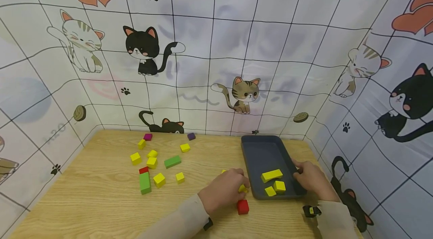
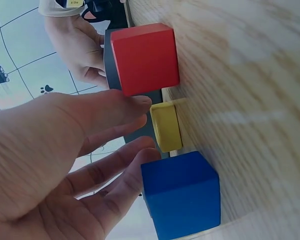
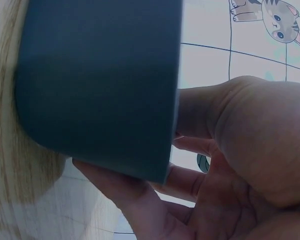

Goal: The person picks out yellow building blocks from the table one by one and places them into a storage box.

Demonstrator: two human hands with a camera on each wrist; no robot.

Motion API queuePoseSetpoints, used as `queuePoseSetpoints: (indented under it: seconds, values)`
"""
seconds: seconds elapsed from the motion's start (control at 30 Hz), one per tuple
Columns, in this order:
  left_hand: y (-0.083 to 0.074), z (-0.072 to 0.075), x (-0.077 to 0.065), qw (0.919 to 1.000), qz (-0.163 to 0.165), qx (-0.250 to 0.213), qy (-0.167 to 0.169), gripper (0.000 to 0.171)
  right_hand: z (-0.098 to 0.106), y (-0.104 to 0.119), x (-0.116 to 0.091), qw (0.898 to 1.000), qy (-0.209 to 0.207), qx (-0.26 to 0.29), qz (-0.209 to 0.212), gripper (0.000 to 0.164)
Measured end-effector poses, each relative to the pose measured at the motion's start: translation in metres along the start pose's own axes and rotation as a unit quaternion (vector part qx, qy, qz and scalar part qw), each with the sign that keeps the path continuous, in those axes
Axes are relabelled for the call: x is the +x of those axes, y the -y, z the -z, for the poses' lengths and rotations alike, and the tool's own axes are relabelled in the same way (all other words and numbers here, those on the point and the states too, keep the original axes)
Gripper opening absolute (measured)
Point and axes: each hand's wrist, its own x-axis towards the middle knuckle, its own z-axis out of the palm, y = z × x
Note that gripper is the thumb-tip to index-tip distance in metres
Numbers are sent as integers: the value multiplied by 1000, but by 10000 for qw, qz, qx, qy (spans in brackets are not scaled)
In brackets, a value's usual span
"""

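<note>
Left hand (image 1: 223, 191) parted, yellow block (image 2: 167, 129) at fingertips, red block (image 2: 147, 60) thumb-side, blue block (image 2: 182, 197) finger-side; right hand (image 1: 314, 179) grips tray (image 1: 262, 150).

Left grip (image 1: 223, 190) extended, thumb (image 2: 105, 111) parted from fingers (image 2: 110, 164); right grip (image 1: 312, 179) curled, thumb opposing fingers.
</note>
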Motion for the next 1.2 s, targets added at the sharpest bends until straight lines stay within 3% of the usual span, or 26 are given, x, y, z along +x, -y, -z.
queuePoseSetpoints:
  seconds: [0.57, 1.0, 1.2]
  values:
    - [-2, -2, 2, 9998, -30, 108, 136, 16, 0, 2, -1, 10000, 20, -51, -4, 61]
    - [-1, -5, 4, 9987, -307, 409, 87, 17, 0, 3, -1, 9999, 53, -72, -52, 62]
    - [-2, -5, 6, 9992, -283, 274, 101, 16, 1, 3, -1, 10000, 65, -69, -29, 62]
